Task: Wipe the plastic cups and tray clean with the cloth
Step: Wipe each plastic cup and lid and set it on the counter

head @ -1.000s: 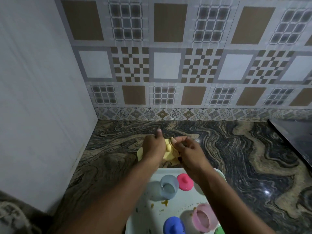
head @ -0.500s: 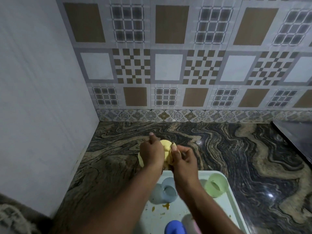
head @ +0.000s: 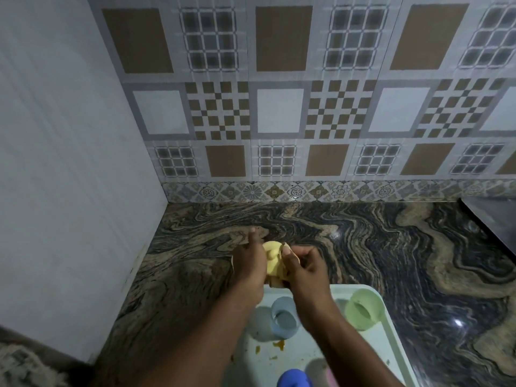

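Observation:
Both my hands meet over the counter just beyond the tray. My left hand (head: 249, 261) grips a yellow plastic cup (head: 272, 258), and my right hand (head: 303, 266) holds a bunched pale cloth (head: 287, 251) against it; most of the cloth is hidden. The pale green tray (head: 391, 325) lies below my forearms with orange-brown food stains (head: 277, 344) on it. On the tray a light blue cup (head: 283, 318) lies on its side, a green cup (head: 363, 308) sits at the right, and a dark blue cup (head: 294, 379) and a sliver of pink cup (head: 331, 379) show at the bottom edge.
The dark swirled stone countertop (head: 391, 247) runs back to a patterned tiled wall (head: 279, 107). A plain white wall (head: 69, 163) closes the left side. A dark flat surface (head: 494, 219) juts in at the far right.
The view has shifted, so the tray and the green cup now show more at the right. My hands have turned slightly around the yellow cup and stay together on it.

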